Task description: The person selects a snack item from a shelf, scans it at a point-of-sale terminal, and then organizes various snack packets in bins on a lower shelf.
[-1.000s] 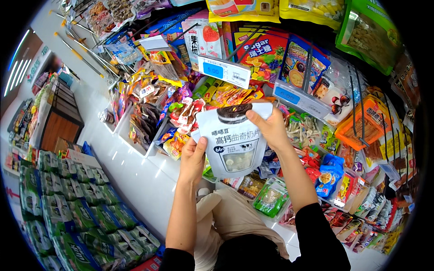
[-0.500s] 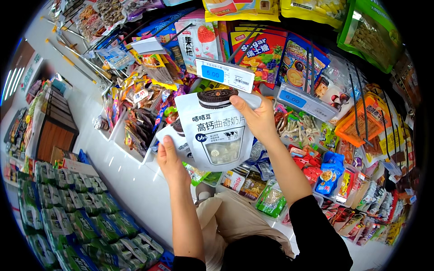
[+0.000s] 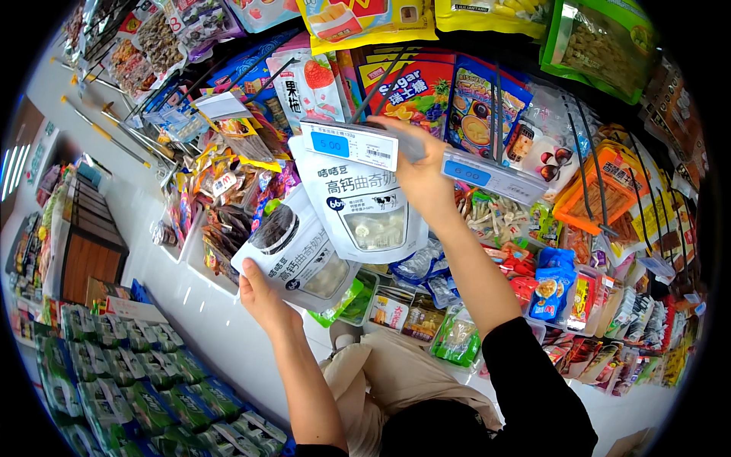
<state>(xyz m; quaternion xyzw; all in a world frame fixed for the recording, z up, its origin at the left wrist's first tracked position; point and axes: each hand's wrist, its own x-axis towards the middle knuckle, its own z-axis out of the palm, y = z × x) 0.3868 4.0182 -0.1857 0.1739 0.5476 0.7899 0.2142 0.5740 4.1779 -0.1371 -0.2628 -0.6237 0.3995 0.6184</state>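
My left hand pinches the lower left edge of a white snack pouch that has a dark sandwich biscuit pictured on it. A matching white pouch, with a window showing pale pieces, is held upright in my right hand by its upper right side. The first pouch is tilted and partly overlaps the second. A price tag holder on a display hook covers the top of the right pouch, and my right fingertips are partly hidden behind it.
Colourful bags hang on hooks around my hands, including a red candy bag and a strawberry pouch. Another price tag juts out to the right. Trays of small snacks lie below, and stacked green packs stand at the lower left.
My right hand has raised its pouch behind the price tag. My left hand has moved left and down, drawing its pouch out from behind the other so its front shows.
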